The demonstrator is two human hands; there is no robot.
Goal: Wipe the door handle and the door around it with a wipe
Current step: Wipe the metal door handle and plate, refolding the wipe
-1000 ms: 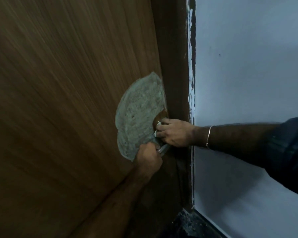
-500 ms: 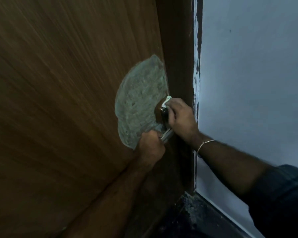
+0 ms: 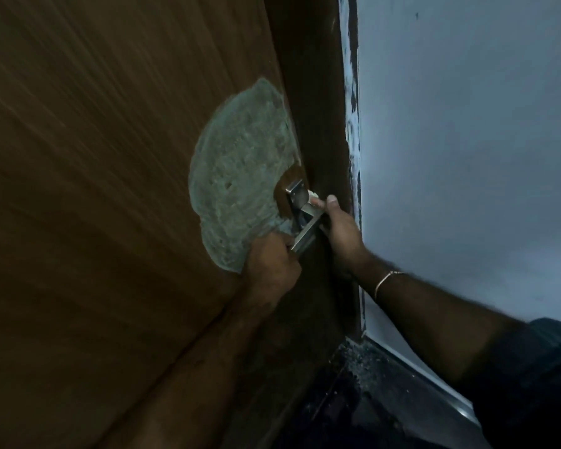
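Door point(image 3: 94, 189): brown wood grain fills the left of the view; we treat its face around the fitting as the surface yet to cover.
Grey patch point(image 3: 240, 176): a rough, fan-shaped pale area lies on the door just left of the handle; we should wipe it lightly, since its texture may snag the wipe.
Left hand point(image 3: 272, 264): closed in a fist around the near end of the lever; we use it to keep the lever from turning.
Door handle point(image 3: 305, 228): a metal lever with a square plate above, at the door's right edge.
Wipe point(image 3: 312, 195): a small white wad, touching the plate.
Right hand point(image 3: 344, 231): thumb and fingers pinch the wipe; we judge short strokes along the lever best, refolding to a clean face.
Door frame point(image 3: 318, 92): dark, right of the handle.
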